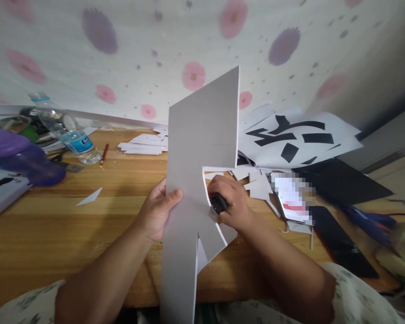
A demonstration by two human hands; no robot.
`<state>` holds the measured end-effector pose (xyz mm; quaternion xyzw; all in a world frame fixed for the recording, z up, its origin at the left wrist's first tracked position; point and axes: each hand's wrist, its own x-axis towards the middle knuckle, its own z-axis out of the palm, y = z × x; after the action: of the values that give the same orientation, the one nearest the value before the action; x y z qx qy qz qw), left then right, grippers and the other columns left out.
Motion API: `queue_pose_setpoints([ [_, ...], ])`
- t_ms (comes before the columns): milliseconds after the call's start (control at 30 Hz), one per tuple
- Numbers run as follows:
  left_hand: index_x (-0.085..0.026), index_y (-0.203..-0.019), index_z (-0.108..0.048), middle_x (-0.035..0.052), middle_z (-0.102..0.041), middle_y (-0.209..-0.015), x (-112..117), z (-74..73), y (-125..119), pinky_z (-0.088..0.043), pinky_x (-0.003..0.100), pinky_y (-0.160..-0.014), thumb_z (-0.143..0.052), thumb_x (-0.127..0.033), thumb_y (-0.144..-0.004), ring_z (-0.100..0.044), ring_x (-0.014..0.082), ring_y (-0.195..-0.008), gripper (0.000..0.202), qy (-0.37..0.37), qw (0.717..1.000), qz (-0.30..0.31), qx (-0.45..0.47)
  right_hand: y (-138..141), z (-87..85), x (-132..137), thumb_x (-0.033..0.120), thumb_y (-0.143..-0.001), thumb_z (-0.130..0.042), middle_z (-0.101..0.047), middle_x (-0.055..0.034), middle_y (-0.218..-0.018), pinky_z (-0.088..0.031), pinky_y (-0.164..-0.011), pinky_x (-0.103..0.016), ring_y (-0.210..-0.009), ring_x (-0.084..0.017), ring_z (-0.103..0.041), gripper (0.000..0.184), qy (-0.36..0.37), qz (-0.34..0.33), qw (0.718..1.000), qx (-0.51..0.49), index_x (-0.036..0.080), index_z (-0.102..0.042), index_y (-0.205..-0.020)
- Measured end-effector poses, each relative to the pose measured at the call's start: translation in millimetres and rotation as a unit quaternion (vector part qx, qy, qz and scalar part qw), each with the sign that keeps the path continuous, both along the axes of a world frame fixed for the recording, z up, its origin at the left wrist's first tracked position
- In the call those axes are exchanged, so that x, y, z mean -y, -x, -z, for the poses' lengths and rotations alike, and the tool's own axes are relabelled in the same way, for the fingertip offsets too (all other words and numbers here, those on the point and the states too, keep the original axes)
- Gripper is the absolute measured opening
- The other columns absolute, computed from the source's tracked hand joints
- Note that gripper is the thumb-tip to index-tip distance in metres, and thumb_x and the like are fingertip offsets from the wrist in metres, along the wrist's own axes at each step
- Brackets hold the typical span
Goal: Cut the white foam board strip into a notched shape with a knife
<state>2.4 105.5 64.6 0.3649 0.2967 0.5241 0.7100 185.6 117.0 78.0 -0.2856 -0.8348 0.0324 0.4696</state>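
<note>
A large grey foam board [199, 144] stands upright in front of me, with notches cut out of its right edge. My left hand [158, 209] grips its left edge, thumb on the front face. My right hand [231, 204] is closed around a black-handled cutter [218, 202] at the cut edge on the board's right side. The blade itself is hidden.
A wooden table [54, 234] holds white offcuts [256, 184], a stack of white pieces [143, 145], a sheet with black shapes [300, 139], a water bottle [67, 130], a red pen [104, 154], a purple object [23, 157] and a black board [344, 184].
</note>
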Motion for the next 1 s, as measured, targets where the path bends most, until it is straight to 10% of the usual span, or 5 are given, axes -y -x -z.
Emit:
queue_pose_setpoints([
  [500, -0.018, -0.09, -0.066, 0.0051, -0.074, -0.077, -4.3, -1.3, 4.1, -0.059, 0.033, -0.064, -0.087, -0.038, -0.059, -0.072, 0.0247, -0.071, 0.042, -0.011, 1.0, -0.009, 0.009, -6.9, 25.4, -10.6, 0.017, -0.079, -0.056, -0.06, 0.0017, -0.063, -0.04, -0.055, -0.026, -0.057, -0.014, -0.053, 0.01, 0.106, 0.16, 0.979, -0.075, 0.023, -0.054, -0.071],
  [1000, -0.017, -0.094, -0.065, 0.0066, -0.074, -0.079, -2.7, 2.1, 0.9, -0.058, 0.035, -0.068, -0.087, -0.037, -0.061, -0.072, 0.0257, -0.074, 0.044, -0.002, 1.0, 0.017, 0.026, 8.8, 8.7, 1.4, 0.011, -0.074, -0.051, -0.063, 0.0022, -0.067, -0.038, -0.053, -0.023, -0.06, -0.012, -0.055, 0.012, 0.054, 0.051, 0.996, -0.052, 0.022, -0.054, -0.075],
])
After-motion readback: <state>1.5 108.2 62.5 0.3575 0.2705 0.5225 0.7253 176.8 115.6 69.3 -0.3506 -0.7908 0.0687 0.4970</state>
